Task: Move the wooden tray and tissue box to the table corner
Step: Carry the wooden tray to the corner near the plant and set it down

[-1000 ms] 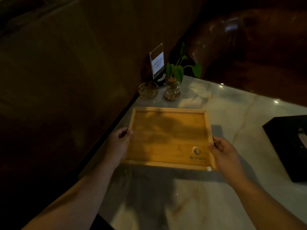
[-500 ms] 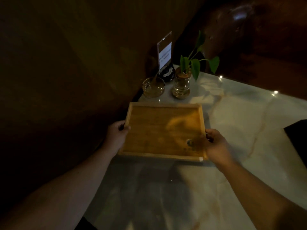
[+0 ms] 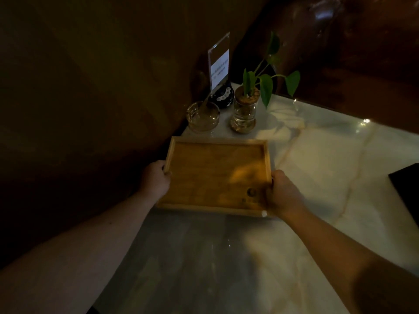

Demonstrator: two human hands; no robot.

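An empty wooden tray [image 3: 215,175] with a low rim and a small round logo lies near the far left corner of the white marble table [image 3: 317,168]. My left hand [image 3: 155,179] grips its left rim and my right hand [image 3: 283,193] grips its right rim near the front corner. A black box [image 3: 405,191], probably the tissue box, shows only as a dark corner at the right edge.
Just beyond the tray stand a glass ashtray [image 3: 203,116], a glass jar with a green plant [image 3: 246,109] and an upright acrylic sign [image 3: 219,66] on a dark base. A dark wall runs along the table's left edge; a brown leather seat lies behind.
Both hands have carried the tray farther toward the corner, closer to the ashtray and plant jar. The black box has slid toward the right edge of view.
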